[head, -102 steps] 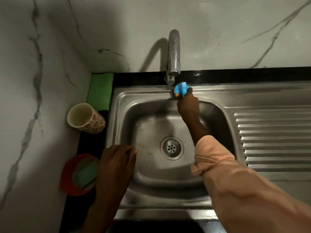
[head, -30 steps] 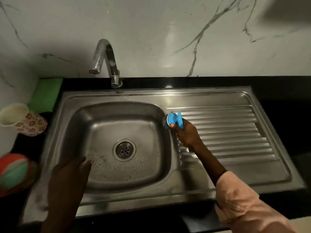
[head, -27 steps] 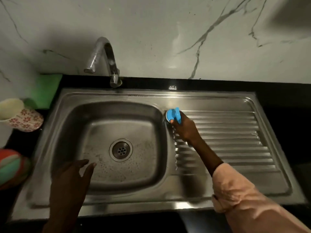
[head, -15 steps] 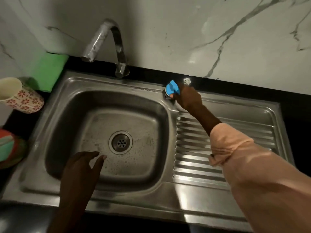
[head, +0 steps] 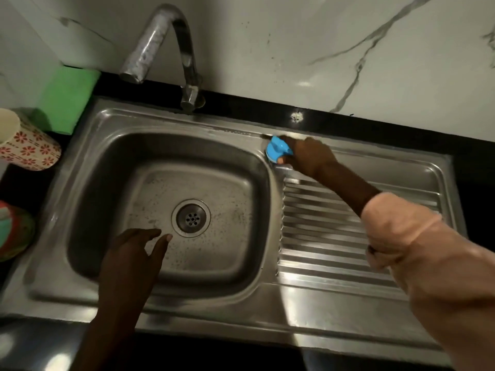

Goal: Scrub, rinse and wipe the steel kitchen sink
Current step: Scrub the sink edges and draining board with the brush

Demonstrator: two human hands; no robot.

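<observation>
My right hand [head: 308,156] curls round the blue scrubber [head: 278,151], pressing it on the sink [head: 348,298] rim at the basin's back right corner, just above the ribbed drainboard [head: 321,236]; my left hand [head: 131,261] hovers over the basin's front, fingers [head: 160,245] straight and slightly spread, holding nothing, near the drain [head: 191,218]; tap [head: 163,41] behind; green sponge [head: 67,95] and cup [head: 24,145] on the bench [head: 375,124].

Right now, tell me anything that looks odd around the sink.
The cup left of the sink lies tipped on its side. A white speck sits on the black counter behind the right hand and scrubber. Nothing looks spilled or damaged.
</observation>
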